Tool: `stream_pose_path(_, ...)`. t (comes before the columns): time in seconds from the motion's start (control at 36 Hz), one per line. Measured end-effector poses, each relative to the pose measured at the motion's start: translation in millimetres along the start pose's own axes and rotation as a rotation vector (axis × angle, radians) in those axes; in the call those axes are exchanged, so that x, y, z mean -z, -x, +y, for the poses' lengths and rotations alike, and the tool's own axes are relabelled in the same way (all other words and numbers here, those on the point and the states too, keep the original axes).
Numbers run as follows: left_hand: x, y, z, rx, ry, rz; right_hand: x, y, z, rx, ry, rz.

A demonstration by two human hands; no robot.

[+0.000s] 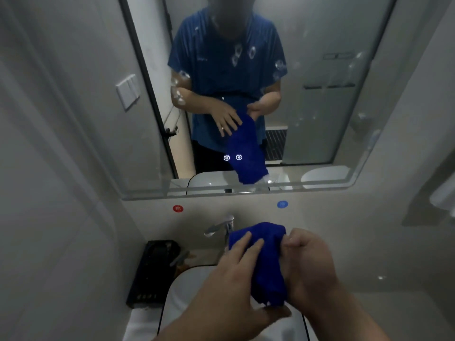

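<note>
Holding a blue cloth (pixel 268 262) over the sink (pixel 183 289) with both hands, pretty much dead centre at the bottom of the view. The right hand (pixel 311 263) has its fingers curled tight round the right side of the cloth, so that one's properly gripping it. The left hand (pixel 234 276) is different. Its fingers (pixel 246 242) are laid fairly straight across the front of the cloth, just resting flat on it. The thumb pokes out under the cloth's lower end, and honestly I can't tell if it's pressing into the fabric or just sitting beneath. The cloth is bunched up, with the top sticking up above both hands and the bottom end hanging down between them over the white basin. The chrome tap (pixel 220 226) is right behind the cloth. Left of the sink there's a black tray (pixel 150 274) on the counter with some stuff in it, too dark to make out. On the wall above the tap there's a red sticker (pixel 178 208) to the left and a blue sticker (pixel 282 204) to the right. Above those hangs the mirror (pixel 320 119), spotted with splashes. It shows the person in a blue shirt with the same cloth, one hand flat on it and the other clenched round it. Two small lit icons (pixel 226 158) glow near the mirror's bottom edge, and a light switch (pixel 126 92) sits on the wall to its left.
</note>
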State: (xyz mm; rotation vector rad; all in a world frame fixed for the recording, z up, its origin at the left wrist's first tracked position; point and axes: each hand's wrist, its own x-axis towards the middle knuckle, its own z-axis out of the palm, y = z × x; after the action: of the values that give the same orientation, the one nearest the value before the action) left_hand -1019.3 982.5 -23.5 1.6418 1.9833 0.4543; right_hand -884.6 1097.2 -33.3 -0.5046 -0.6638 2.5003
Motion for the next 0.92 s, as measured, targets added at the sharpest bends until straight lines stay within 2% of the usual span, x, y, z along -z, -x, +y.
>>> stream_pose_path(0.08,3.5,-8.4,-6.8,-0.097,-0.024,0.094,-8.2,-3.6,-0.1,0.020,-0.014,0.039)
stream_pose_path(0.14,14.4,-13.1,-11.5,-0.033,0.220,0.210,-11.8,-8.6,1.2,0.041,0.061,0.100)
stream_pose_path(0.22,41.0,-24.2,-9.6,0.222,0.689,0.341,-3.4,-17.1,6.3,0.088,0.510,0.355)
stream_pose_path(0.28,58.8,-32.6,-7.7,0.370,0.858,0.347,0.2,-19.6,18.4,0.084,0.806,0.529)
stream_pose_path(0.31,65.2,-36.6,-7.1,0.400,0.891,0.347,0.3,-20.5,24.3,0.107,0.888,0.560)
stream_pose_path(0.36,70.5,-40.7,-3.7,0.384,0.898,0.324,-3.4,-23.7,34.1,0.119,0.850,0.527)
stream_pose_path(0.47,67.9,-35.7,7.3,0.176,0.873,0.171,-21.9,-25.6,35.8,0.047,0.423,0.345)
stream_pose_path(0.53,68.0,-37.7,7.9,0.161,0.897,0.179,-28.7,-29.2,25.2,0.069,0.326,0.255)
stream_pose_path(0.64,84.2,-50.6,-0.2,0.289,1.002,0.293,-24.2,-31.9,4.3,0.073,0.697,0.247)
stream_pose_path(0.69,93.0,-56.7,-5.2,0.299,0.971,0.353,-23.7,-31.8,1.5,0.047,0.803,0.195)
stream_pose_path(0.78,102.9,-58.7,-12.7,0.282,0.848,0.417,-23.8,-32.6,7.1,0.064,0.915,0.270)
stream_pose_path(0.92,112.8,-61.1,-28.6,0.320,0.760,0.389,-26.2,-43.1,-0.6,0.146,1.075,0.397)
